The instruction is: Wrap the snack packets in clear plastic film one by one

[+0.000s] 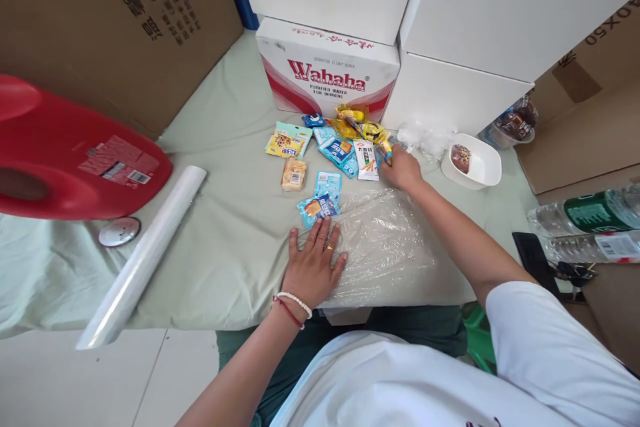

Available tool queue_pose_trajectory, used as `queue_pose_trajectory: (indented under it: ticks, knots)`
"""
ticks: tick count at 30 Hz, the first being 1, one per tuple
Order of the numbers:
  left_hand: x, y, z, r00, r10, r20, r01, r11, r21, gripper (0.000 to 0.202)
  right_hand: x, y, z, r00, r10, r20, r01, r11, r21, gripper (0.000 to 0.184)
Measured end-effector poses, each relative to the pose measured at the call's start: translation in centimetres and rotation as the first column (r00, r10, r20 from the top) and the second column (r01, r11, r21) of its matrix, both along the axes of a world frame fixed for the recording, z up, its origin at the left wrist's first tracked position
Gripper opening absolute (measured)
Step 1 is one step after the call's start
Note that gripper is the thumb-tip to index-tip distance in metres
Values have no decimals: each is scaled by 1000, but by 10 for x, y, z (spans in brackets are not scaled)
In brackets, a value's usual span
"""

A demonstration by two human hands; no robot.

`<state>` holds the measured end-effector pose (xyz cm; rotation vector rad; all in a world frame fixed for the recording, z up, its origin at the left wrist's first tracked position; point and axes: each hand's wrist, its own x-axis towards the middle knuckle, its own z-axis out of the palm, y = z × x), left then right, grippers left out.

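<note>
My left hand (315, 260) lies flat with fingers spread on the left edge of a sheet of clear plastic wrap (385, 240) spread on the pale green cloth. A blue snack packet (317, 208) lies just beyond its fingertips. My right hand (401, 170) reaches past the sheet and closes on a small yellow and blue snack packet (385, 147) at the edge of a pile of snack packets (345, 147). The pile holds yellow, blue and white wrappers.
A roll of clear wrap (145, 253) lies at left beside a red jug (65, 153) and a round metal lid (119, 231). A Wahaha box (325, 70) and white boxes (460, 20) stand behind. A white bowl (475, 163), crumpled plastic (425, 137) and water bottles (590, 227) sit at right.
</note>
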<state>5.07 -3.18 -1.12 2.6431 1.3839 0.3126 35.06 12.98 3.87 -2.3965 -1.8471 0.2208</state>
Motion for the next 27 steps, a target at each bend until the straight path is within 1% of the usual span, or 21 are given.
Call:
queue_pose_trajectory:
  ticks: [2, 3, 6, 8, 10, 11, 13, 14, 16, 18, 19, 20, 21, 22, 23, 24, 25, 26, 27]
  knots:
    - [0, 1, 1, 1000, 0, 11, 0, 1000, -10, 62, 3, 17, 10, 1000, -20, -9, 21, 997, 73, 38]
    - [0, 1, 1, 1000, 2, 15, -1, 1000, -16, 62, 2, 30, 14, 1000, -2, -7, 3, 994, 106, 39]
    - [0, 1, 3, 1000, 7, 18, -7, 1000, -31, 62, -14, 75, 17, 990, 140, 27, -142, 979, 143, 41]
    - [0, 1, 3, 1000, 7, 18, -7, 999, -39, 62, -30, 100, 13, 968, 243, 62, -248, 962, 110, 41]
    - [0, 1, 3, 1000, 8, 15, -8, 999, -42, 62, -43, 114, 7, 956, 280, 83, -286, 956, 64, 41]
    - [0, 1, 3, 1000, 10, 13, -9, 999, -42, 62, -47, 117, 5, 960, 266, 85, -271, 961, 49, 41]
    - [0, 1, 3, 1000, 12, 9, -12, 999, -41, 63, -47, 115, 4, 976, 206, 76, -209, 977, 37, 46]
    - [0, 1, 3, 1000, 12, 6, -12, 999, -41, 63, -43, 110, 6, 982, 178, 68, -181, 983, 39, 48]
    - [1, 1, 3, 1000, 14, -4, -14, 999, -42, 63, -30, 92, 16, 988, 148, 44, -151, 986, 67, 51]
    - [1, 1, 3, 1000, 13, -16, -14, 999, -42, 62, -15, 64, 31, 989, 146, -2, -145, 982, 120, 48]
    - [1, 1, 3, 1000, 12, -23, -13, 999, -42, 62, -8, 46, 39, 986, 163, -27, -158, 977, 141, 44]
    - [1, 1, 3, 999, 10, -31, -11, 999, -40, 63, -4, 25, 46, 977, 208, -53, -198, 969, 145, 41]
    - [1, 0, 3, 999, 8, -37, -9, 999, -39, 63, -2, 3, 52, 956, 281, -77, -271, 954, 125, 36]
    - [1, 0, 2, 999, 7, -43, -8, 999, -37, 64, -2, -20, 56, 916, 388, -102, -380, 921, 85, 31]
    - [1, 0, 2, 999, 8, -49, -10, 999, -35, 65, -5, -42, 58, 850, 509, -135, -510, 860, 32, 26]
    - [1, 1, 1, 998, 11, -54, -13, 999, -34, 66, -10, -63, 57, 774, 608, -173, -620, 784, -20, 23]
    - [2, 1, 0, 998, 16, -59, -18, 999, -32, 68, -16, -82, 55, 706, 678, -205, -701, 710, -68, 21]
    - [2, 1, -1, 998, 22, -65, -24, 999, -29, 69, -23, -97, 51, 655, 722, -222, -752, 650, -107, 20]
    - [2, 1, -1, 997, 26, -73, -28, 999, -27, 70, -29, -109, 47, 626, 748, -222, -779, 611, -140, 21]
